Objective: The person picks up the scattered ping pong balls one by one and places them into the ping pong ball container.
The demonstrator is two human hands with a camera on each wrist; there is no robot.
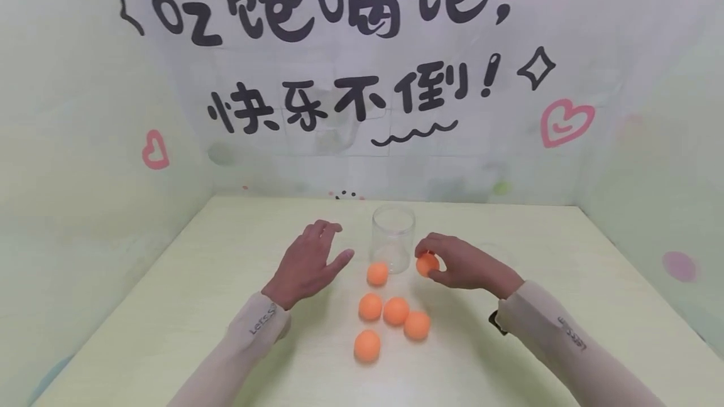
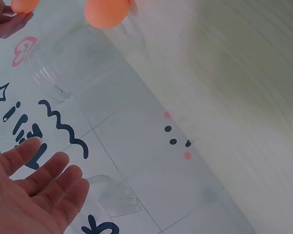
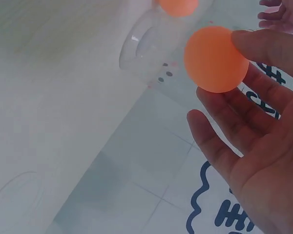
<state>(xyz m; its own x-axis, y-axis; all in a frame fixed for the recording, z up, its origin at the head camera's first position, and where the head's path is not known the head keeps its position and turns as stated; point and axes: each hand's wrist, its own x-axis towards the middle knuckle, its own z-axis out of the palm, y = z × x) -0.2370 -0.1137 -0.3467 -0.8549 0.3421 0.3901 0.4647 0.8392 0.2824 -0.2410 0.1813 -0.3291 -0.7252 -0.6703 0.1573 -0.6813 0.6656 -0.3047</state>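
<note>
My right hand (image 1: 460, 261) pinches an orange ping-pong ball (image 1: 427, 264) between thumb and fingers, just to the right of a clear cylindrical jar (image 1: 394, 237). The right wrist view shows the thumb on one side of that ball (image 3: 216, 59) and fingertips on the other. To the left of the jar hovers my left hand (image 1: 308, 262), fingers loosely spread and holding nothing. One orange ball (image 1: 377, 274) sits at the jar's near left side. Closer to me lie several more, among them a pair side by side (image 1: 370, 306) and one nearest (image 1: 367, 346).
The pale table (image 1: 170, 306) ends at a back wall (image 1: 362, 171) covered with a printed sheet bearing dark lettering. Side walls (image 1: 650, 193) close in the left and right edges. The jar stands upright near the back, its mouth upward.
</note>
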